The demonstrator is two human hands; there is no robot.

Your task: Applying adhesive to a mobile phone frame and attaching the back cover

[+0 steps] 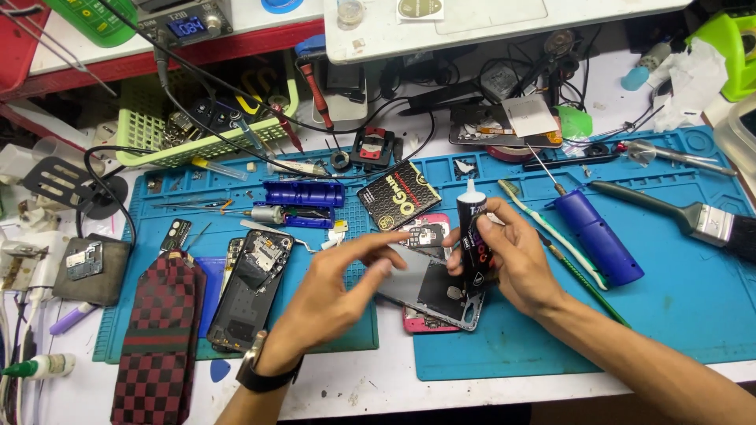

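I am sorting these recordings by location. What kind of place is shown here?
Most likely a phone repair workbench. Opened phones lie on blue work mats, the right hand holds a black glue tube over a phone frame, and a precision screwdriver lies nearby.

2 blue mats (669,299) cover the bench, with 1 green basket (150,134). There are 2 opened phones (252,287), 1 paintbrush (693,220), 1 toothbrush (551,232) and 1 glue tube (475,236).

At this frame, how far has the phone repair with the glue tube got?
Done: an opened phone lies apart on the blue mat, its insides exposed. In hand: the right hand holds a black glue tube upright, nozzle up, while the left hand touches the phone frame. Left: no glue is visible on the frame, and it remains unassembled.
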